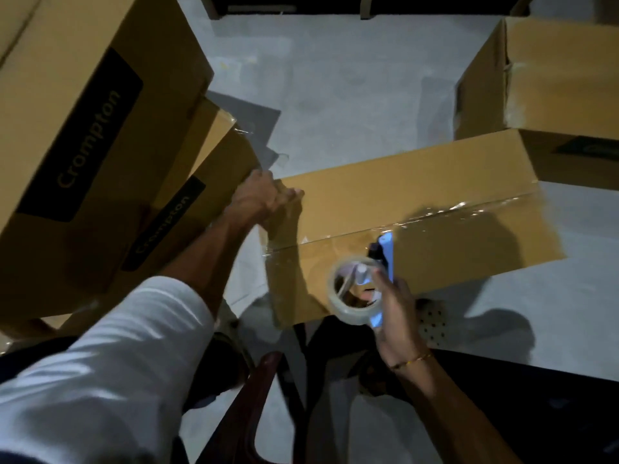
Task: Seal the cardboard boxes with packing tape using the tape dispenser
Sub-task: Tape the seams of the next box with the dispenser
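Note:
A long brown cardboard box (412,182) lies across the middle of the floor, clear tape shining along its closed centre seam. My left hand (264,199) grips the box's near left corner, fingers curled over the edge. My right hand (397,313) holds a blue tape dispenser (385,259) with a roll of clear tape (351,291); the dispenser's head sits on the seam around the box's middle. Tape runs from there to the far right end.
A large Crompton box (83,128) leans at the left with a second Crompton box (187,202) beneath it. Another taped box (552,72) stands at the upper right. A dark wooden chair frame (261,396) is below me. Pale floor (335,78) lies beyond.

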Motion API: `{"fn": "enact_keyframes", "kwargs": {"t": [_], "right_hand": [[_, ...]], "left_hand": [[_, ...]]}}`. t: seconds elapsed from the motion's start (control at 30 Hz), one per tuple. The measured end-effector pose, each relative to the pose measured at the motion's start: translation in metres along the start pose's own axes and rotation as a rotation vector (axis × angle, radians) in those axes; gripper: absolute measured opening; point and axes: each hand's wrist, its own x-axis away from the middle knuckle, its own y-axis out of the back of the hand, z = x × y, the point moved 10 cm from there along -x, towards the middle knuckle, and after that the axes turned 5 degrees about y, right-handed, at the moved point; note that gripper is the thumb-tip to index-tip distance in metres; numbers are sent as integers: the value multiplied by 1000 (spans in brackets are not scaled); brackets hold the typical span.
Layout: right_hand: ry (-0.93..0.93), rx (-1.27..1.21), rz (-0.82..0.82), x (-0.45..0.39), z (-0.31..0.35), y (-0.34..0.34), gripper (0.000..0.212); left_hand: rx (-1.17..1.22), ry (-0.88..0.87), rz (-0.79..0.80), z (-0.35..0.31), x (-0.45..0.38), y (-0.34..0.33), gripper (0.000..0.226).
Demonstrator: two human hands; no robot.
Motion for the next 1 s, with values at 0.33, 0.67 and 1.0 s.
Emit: {"fn": "enact_keyframes", "kwargs": {"t": [0.33, 0.67, 1.0], "right_hand": [[-195, 182, 488, 54, -22, -113, 19], [464, 853, 592, 27, 144, -60, 46], [1131, 1144, 431, 67, 212, -34, 67]], "left_hand": [[-371, 237, 39, 180, -28, 12, 53], [946, 91, 661, -71, 112, -27, 62], [1247, 67, 561, -105, 157, 8, 20]]}}
